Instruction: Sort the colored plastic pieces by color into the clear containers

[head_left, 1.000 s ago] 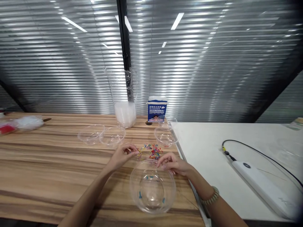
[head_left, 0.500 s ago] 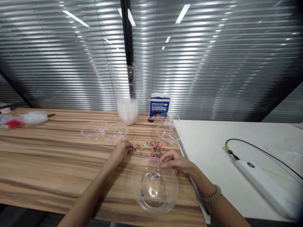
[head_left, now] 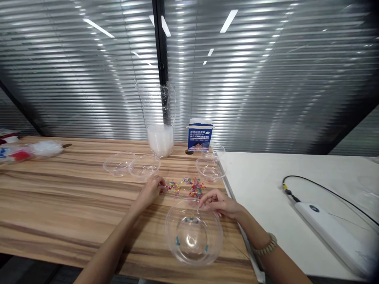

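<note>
A clear plastic bowl (head_left: pixel 194 258) stands near the table's front edge, with several small blue pieces (head_left: pixel 178 240) inside. My right hand (head_left: pixel 219 203) is closed at the bowl's far right rim, thumb and forefinger pinched on its edge. Beyond the bowl lies a loose pile of tiny multicoloured pieces (head_left: pixel 195 188), spread over the wood. At the pile's left side rests my left hand (head_left: pixel 152 190), fingers curled together and touching the outermost pieces. Whatever those fingertips hold is hidden.
Two clear bowls (head_left: pixel 145 167) stand beyond my left hand, and two more (head_left: pixel 211 171) at the back right. Farther back are a stack of bowls (head_left: pixel 160 142) in plastic wrap and a blue bag (head_left: pixel 200 136). A white device (head_left: pixel 331 232) with a cable lies on the white table.
The whole view has shifted slightly as my head moved. Both hands and the bowl stay in nearly the same place.
</note>
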`<state>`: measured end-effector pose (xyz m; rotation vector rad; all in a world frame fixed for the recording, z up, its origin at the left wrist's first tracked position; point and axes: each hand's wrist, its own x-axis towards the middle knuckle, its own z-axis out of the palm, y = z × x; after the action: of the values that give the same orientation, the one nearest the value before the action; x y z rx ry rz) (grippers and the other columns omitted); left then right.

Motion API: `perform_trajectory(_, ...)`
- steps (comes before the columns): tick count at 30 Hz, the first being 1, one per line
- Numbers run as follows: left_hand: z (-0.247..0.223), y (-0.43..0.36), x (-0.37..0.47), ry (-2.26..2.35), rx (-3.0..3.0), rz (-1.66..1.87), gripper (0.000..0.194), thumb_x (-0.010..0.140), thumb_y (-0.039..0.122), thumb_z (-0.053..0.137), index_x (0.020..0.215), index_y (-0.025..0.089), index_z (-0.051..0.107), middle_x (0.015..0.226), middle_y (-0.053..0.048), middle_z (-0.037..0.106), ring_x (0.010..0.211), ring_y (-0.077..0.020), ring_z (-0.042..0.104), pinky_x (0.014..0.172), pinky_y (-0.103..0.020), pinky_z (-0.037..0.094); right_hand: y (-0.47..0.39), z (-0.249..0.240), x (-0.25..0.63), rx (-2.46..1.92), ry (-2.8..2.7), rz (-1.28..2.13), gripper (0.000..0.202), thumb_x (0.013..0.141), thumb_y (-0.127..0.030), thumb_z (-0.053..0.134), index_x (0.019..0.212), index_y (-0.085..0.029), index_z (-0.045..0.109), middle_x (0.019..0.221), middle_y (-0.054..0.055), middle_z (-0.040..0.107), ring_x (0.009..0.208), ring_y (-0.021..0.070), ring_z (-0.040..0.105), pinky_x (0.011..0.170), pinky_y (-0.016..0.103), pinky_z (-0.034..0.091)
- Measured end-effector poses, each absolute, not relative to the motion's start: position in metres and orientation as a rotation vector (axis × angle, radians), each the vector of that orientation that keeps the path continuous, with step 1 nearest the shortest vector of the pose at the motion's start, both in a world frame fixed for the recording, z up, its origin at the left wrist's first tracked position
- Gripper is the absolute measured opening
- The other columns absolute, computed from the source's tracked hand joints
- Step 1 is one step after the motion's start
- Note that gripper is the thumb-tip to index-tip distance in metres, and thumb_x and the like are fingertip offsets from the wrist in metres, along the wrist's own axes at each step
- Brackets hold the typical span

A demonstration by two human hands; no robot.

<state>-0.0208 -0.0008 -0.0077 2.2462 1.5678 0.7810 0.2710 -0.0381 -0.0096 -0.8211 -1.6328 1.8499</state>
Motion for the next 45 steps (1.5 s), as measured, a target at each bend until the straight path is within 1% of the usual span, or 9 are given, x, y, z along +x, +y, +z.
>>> perform_trajectory(5,-0.004,0.001,-0.019,1.521,2.116,0.9,0.01,0.074,0.016,0.047,0.074,0.017,0.057,0.072,-0.003,0.062,0.07,-0.0174,0.057,0.066,-0.028,0.043,-0.039,-0.007,0.27,-0.819,-1.607,1.852,0.026,0.065,-0.033,0.078,0.082,-0.013,0.074,0.049,-0.003,0.055,0.035,0.003,0.036,0.034,0.016,0.027)
perform_trajectory(13,-0.008,0.004,-0.021,1.498,2.017,0.968,0.022,0.075,0.023,0.049,0.086,0.015,0.066,0.087,-0.008,0.07,0.083,-0.021,0.063,0.075,-0.032,0.049,-0.04,-0.003,0.27,-0.827,-1.596,1.835,0.025,0.066,-0.031,0.075,0.083,-0.014,0.074,0.047,-0.004,0.055,0.034,0.0032,0.036,0.033,0.016,0.027)
perform_trajectory(24,0.011,-0.006,-0.009,1.281,1.795,1.096,0.024,0.076,0.037,0.06,0.078,0.014,0.064,0.077,-0.006,0.067,0.075,-0.0178,0.062,0.069,-0.029,0.049,-0.041,-0.002,0.269,-0.839,-1.578,1.805,0.025,0.066,-0.031,0.074,0.084,-0.014,0.074,0.05,-0.003,0.056,0.036,0.0034,0.035,0.035,0.016,0.025)
perform_trajectory(27,0.023,-0.019,-0.003,1.103,1.701,1.038,0.031,0.073,0.045,0.066,0.078,0.014,0.066,0.078,-0.005,0.066,0.073,-0.0166,0.06,0.068,-0.028,0.048,-0.04,-0.005,0.27,-0.845,-1.579,1.801,0.026,0.067,-0.032,0.074,0.085,-0.014,0.074,0.053,-0.003,0.056,0.037,0.0032,0.035,0.035,0.016,0.025)
perform_trajectory(30,0.037,-0.034,0.003,0.849,1.753,0.855,0.034,0.068,0.048,0.073,0.072,0.015,0.069,0.079,-0.007,0.067,0.078,-0.0182,0.061,0.075,-0.031,0.048,-0.04,-0.005,0.27,-0.854,-1.554,1.798,0.025,0.066,-0.03,0.074,0.084,-0.013,0.073,0.054,-0.003,0.056,0.038,0.0029,0.035,0.036,0.016,0.025)
perform_trajectory(34,0.046,-0.042,0.008,0.734,1.824,0.759,0.037,0.072,0.054,0.068,0.073,0.017,0.073,0.088,-0.01,0.068,0.088,-0.0213,0.061,0.082,-0.033,0.047,-0.04,-0.004,0.27,-0.858,-1.547,1.807,0.024,0.065,-0.029,0.074,0.084,-0.013,0.073,0.054,-0.003,0.054,0.039,0.0029,0.035,0.036,0.016,0.024)
perform_trajectory(38,0.039,-0.033,0.005,0.933,1.846,0.866,0.032,0.075,0.047,0.066,0.079,0.016,0.074,0.091,-0.009,0.069,0.089,-0.0217,0.061,0.081,-0.032,0.047,-0.04,-0.004,0.271,-0.827,-1.556,1.798,0.023,0.067,-0.028,0.073,0.085,-0.014,0.074,0.057,-0.003,0.057,0.038,0.0025,0.036,0.036,0.017,0.024)
perform_trajectory(41,0.026,-0.02,-0.004,1.161,1.88,0.89,0.032,0.08,0.044,0.058,0.084,0.015,0.073,0.086,-0.009,0.071,0.078,-0.0196,0.062,0.07,-0.029,0.047,-0.039,-0.007,0.272,-0.841,-1.562,1.788,0.024,0.067,-0.029,0.073,0.085,-0.014,0.073,0.055,-0.003,0.055,0.039,0.0028,0.035,0.036,0.017,0.024)
perform_trajectory(45,0.009,-0.006,-0.023,1.568,2.18,0.849,0.026,0.083,0.027,0.049,0.084,0.013,0.071,0.084,-0.01,0.071,0.076,-0.0204,0.061,0.07,-0.03,0.045,-0.038,-0.011,0.274,-0.87,-1.576,1.792,0.024,0.068,-0.031,0.073,0.086,-0.014,0.073,0.055,-0.003,0.055,0.039,0.0037,0.038,0.036,0.017,0.026)
